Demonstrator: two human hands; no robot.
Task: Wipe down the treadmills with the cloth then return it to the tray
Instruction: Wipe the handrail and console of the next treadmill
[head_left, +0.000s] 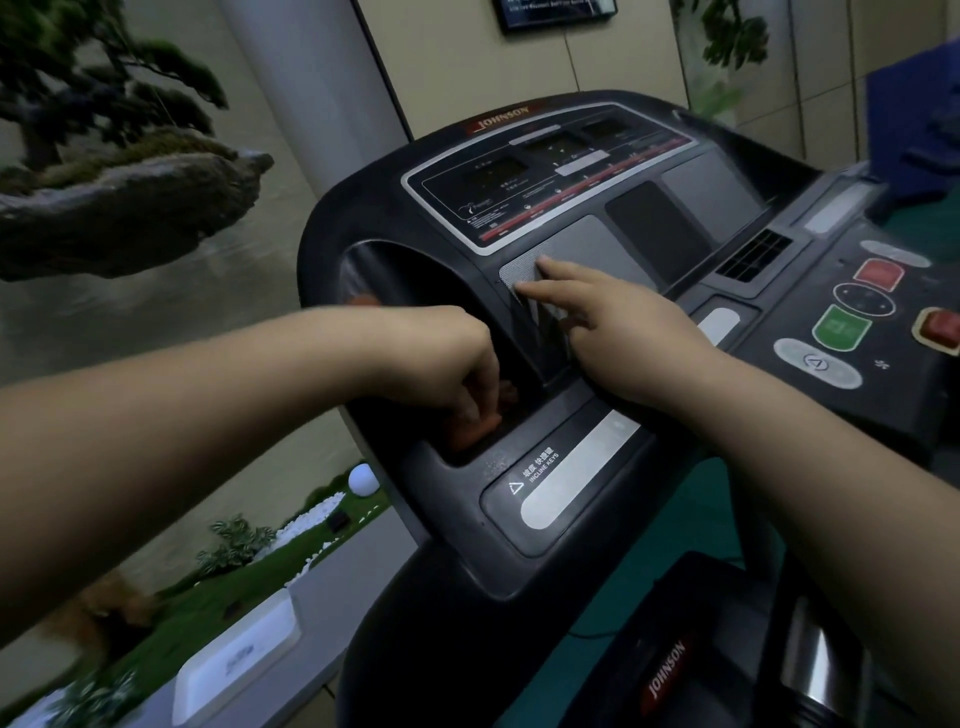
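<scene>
The black treadmill console (691, 208) fills the middle of the view. My left hand (447, 353) reaches down into a recessed pocket on the console's left side, its fingers closed on an orange cloth (470, 428) that is mostly hidden in the dark recess. My right hand (623, 332) lies flat on the console with its fingers stretched out, the fingertips touching the grey mesh panel below the display. It holds nothing. A white tray (234, 660) sits on the ledge at the lower left, well below and left of the console.
Red and green buttons (878, 296) sit on the console's right part. A round pillar (322, 93) stands behind the console. A rock-and-tree ornament (119, 197) and small plants fill the left side. Green flooring and the treadmill's motor cover (670, 670) lie below.
</scene>
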